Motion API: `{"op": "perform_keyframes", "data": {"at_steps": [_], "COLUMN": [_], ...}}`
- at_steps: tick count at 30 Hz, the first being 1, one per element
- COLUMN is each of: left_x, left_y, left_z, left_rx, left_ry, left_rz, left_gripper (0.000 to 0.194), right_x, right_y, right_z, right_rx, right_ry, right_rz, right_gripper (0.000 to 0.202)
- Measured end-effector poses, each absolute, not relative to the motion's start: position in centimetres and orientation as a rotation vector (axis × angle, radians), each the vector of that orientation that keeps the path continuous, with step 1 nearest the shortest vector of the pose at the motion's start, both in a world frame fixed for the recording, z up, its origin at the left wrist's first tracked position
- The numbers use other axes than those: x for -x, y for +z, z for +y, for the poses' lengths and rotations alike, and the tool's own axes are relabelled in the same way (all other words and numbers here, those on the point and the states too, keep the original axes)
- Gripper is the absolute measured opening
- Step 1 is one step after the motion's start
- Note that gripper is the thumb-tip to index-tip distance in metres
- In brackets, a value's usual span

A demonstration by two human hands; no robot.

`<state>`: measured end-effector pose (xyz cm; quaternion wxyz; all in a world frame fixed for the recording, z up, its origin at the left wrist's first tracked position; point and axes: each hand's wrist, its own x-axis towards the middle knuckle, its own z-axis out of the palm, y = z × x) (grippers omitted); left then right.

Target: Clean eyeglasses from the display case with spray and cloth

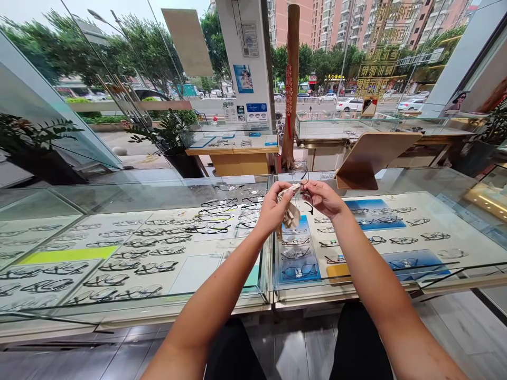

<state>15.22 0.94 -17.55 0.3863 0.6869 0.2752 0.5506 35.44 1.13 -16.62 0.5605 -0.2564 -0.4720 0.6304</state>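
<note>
Above the glass display counter (253,295), both of my hands are raised close together. My left hand (274,207) is closed around a crumpled beige cloth (292,215), whose loose end hangs below the fingers. Pinched in my right hand (324,199) is a pair of eyeglasses (310,204) with thin dark temples, one pointing up and one down. The cloth meets the eyeglasses between the two hands, and it and the fingers hide most of the lenses.
Rows of eyeglasses (156,252) lie inside the counter, several on blue panels (300,253). A tilted wooden-backed board (376,155) stands on the counter at right. Beyond are a wooden post (292,79), another display case (237,142) and potted plants (174,137) by the windows.
</note>
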Motion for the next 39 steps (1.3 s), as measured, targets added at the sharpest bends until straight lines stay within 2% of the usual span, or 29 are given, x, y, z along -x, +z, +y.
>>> {"op": "perform_keyframes", "data": {"at_steps": [10,22,25,28,33,39], "left_x": [-15.1,-14.6,-14.6,-14.7,-14.8,-14.7], "left_y": [-17.0,-16.4,-16.3,-16.3,-16.2,-15.9], "left_z": [1.4,1.7,1.8,1.7,1.6,1.6], "left_rx": [-1.344,-1.321,-1.328,-1.265,-1.209,-1.122], "left_ry": [1.448,1.55,1.588,1.522,1.497,1.456], "left_rz": [0.584,0.524,0.528,0.524,0.542,0.541], "left_gripper": [0.055,0.046,0.055,0.066,0.056,0.059], "right_x": [-35.7,-35.5,-35.3,-35.2,-34.9,-34.8], "right_y": [-16.7,-16.5,-16.3,-16.2,-15.8,-15.6], "right_z": [1.2,0.7,0.3,-0.1,-0.6,-0.5], "right_rx": [0.637,0.56,0.53,0.506,0.522,0.595], "right_ry": [1.474,1.561,1.558,1.552,1.542,1.497], "right_rz": [-1.057,-1.119,-1.158,-1.219,-1.283,-1.369], "right_gripper": [0.045,0.044,0.047,0.041,0.038,0.043]}}
